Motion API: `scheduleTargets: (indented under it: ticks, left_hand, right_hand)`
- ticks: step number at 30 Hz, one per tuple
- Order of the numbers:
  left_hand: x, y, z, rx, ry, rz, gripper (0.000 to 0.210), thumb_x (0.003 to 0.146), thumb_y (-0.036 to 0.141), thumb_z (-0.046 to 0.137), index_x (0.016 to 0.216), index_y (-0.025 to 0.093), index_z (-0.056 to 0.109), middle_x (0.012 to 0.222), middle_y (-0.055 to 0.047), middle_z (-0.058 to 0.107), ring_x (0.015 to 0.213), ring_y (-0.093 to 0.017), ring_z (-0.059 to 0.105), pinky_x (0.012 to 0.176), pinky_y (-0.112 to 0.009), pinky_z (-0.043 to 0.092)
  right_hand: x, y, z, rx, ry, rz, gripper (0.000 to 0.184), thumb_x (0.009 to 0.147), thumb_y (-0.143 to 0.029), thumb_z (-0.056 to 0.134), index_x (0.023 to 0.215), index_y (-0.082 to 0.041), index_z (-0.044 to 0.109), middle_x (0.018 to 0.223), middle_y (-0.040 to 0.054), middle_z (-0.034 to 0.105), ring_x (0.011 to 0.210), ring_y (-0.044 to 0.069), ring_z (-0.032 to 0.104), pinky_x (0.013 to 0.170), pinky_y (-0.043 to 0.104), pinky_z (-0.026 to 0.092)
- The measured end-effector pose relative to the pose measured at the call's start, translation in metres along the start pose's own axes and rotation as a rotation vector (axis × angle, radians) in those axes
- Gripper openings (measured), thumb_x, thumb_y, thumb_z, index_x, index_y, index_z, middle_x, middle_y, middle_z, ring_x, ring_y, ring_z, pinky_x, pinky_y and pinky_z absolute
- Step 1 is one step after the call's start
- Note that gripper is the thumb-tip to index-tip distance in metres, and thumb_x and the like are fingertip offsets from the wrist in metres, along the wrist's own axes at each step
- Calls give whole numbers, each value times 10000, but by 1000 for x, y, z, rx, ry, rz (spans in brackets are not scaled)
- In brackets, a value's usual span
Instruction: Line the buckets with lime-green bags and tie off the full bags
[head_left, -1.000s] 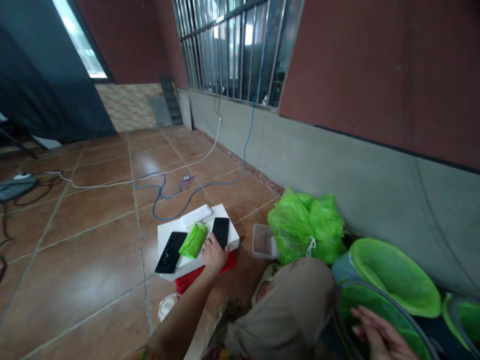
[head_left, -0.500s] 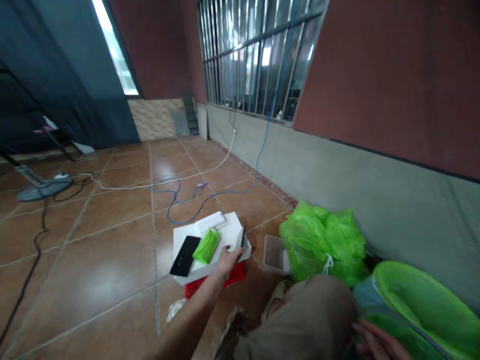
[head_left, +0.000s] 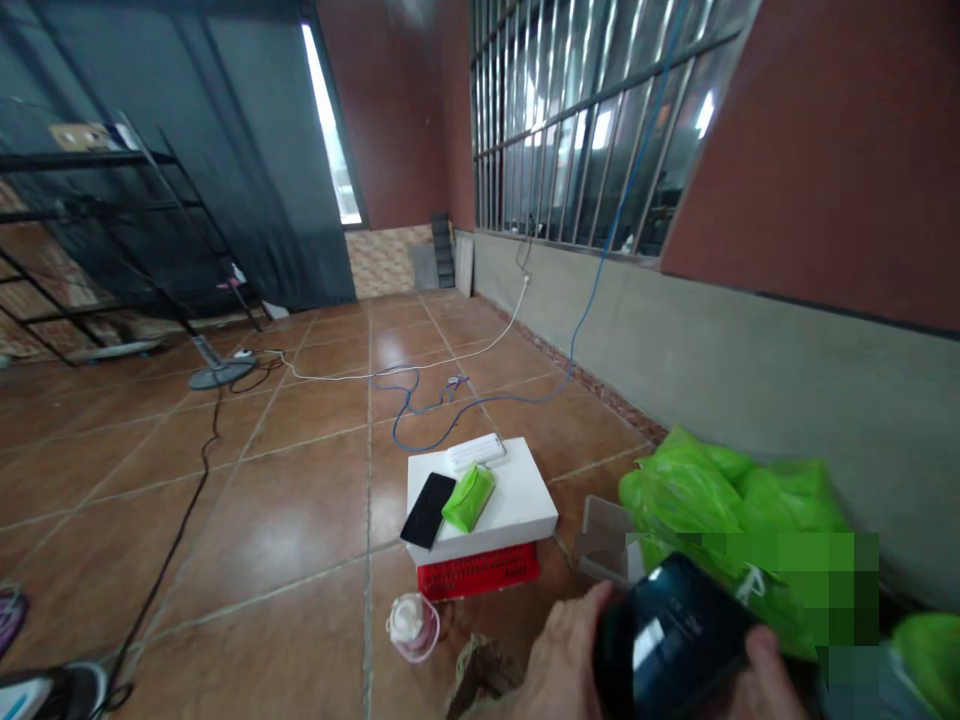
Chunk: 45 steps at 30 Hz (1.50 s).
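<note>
A dark, glossy smartphone (head_left: pixel 679 640) is held up close in front of me, its shiny back reflecting light. My left hand (head_left: pixel 566 655) grips its left side, thumb along the edge. On the opposite edge, my right hand (head_left: pixel 769 680) closes around the lower right corner, partly cut off by the frame. Beyond them a white box (head_left: pixel 529 490) rests on a red basket (head_left: pixel 480 572). On the box lie a black phone (head_left: pixel 427 510), a bright green packet (head_left: pixel 469 497) and a long white power strip (head_left: pixel 477 452).
A clear plastic container (head_left: pixel 604 535) and green bags (head_left: pixel 712 490) sit along the wall at right, partly behind pixelated blocks. A small pinkish cup (head_left: pixel 414 628) stands on the tiles left of the basket. Blue cable (head_left: pixel 435 445) and white cable (head_left: pixel 337 377) cross the floor.
My left hand has come back from the white box with the smartphone, and my right hand has joined it. The view has swung left.
</note>
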<state>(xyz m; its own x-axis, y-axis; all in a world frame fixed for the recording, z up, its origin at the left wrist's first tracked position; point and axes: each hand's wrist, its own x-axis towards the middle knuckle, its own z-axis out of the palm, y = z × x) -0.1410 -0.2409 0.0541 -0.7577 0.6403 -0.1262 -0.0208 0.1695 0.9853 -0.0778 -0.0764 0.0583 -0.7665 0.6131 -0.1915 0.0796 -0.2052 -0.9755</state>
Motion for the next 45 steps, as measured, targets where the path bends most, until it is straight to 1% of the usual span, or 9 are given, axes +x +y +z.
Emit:
scheduleTargets:
  ticks: [3,6,10,17,26,32,36,41,45]
  left_hand:
    - [-9,1,-4,20,-49,48,1164,456,389,890,1486,217,374,1446,-142,454,1363,-354,359,1175,-456,222]
    - [-7,1,-11,-331,-108,-86,1159,582,570,806,1526,185,254,1283,-134,586,1201,-295,540,1091,-428,351]
    - [2,-4,-17,-758,-378,-451,699,874,664,435,1347,158,530,1152,-131,677,1086,-263,629,956,-395,461]
    - [-1,-14,-15,-950,-669,-710,682,941,615,323,1230,78,628,1118,-176,703,1003,-284,667,799,-390,528]
    - [-3,-28,-1,-1056,-607,-668,603,971,550,315,1237,112,634,1098,-142,719,976,-267,683,750,-365,557]
    - [-1,-27,0,-1061,-635,-675,646,972,557,296,1271,73,602,1145,-200,692,1001,-266,675,758,-359,559]
    - [2,-27,0,-1092,-642,-687,642,970,557,306,1258,72,612,1132,-191,699,975,-252,683,753,-358,568]
    - [3,-27,5,-1085,-671,-674,623,972,535,318,1240,64,626,1118,-185,706,975,-258,683,741,-358,573]
    - [5,-25,7,-1087,-662,-683,614,972,531,320,1233,71,631,1169,-183,690,986,-256,678,745,-359,572]
  right_hand:
    - [-13,-7,8,192,-27,134,777,828,-789,279,1232,-245,660,1030,128,745,1053,321,667,877,503,533]
    - [-21,-6,10,347,-58,232,817,824,-804,300,1233,-190,654,1065,140,733,1100,311,642,913,477,505]
    - [-24,0,14,584,-137,341,745,840,-777,348,1174,-196,674,1073,104,733,1142,279,615,978,446,458]
    - [-22,7,17,812,-233,357,615,849,-727,439,1050,-210,703,998,68,750,1107,260,627,1017,427,417]
    - [-28,9,22,736,-20,233,522,842,-700,491,991,-238,680,965,41,745,1059,255,640,905,402,483]
    - [-38,25,4,394,183,78,524,826,-677,547,1075,-243,706,1084,64,726,1042,248,634,843,359,487]
    - [-43,29,-6,292,181,56,459,802,-595,640,1092,-245,711,1063,65,727,943,233,648,741,327,499]
    - [-52,36,0,337,170,149,420,770,-525,696,1087,-251,694,799,10,689,585,144,569,450,249,423]
    - [-57,41,4,372,167,173,377,766,-495,711,1052,-250,698,716,-17,627,538,114,505,389,216,371]
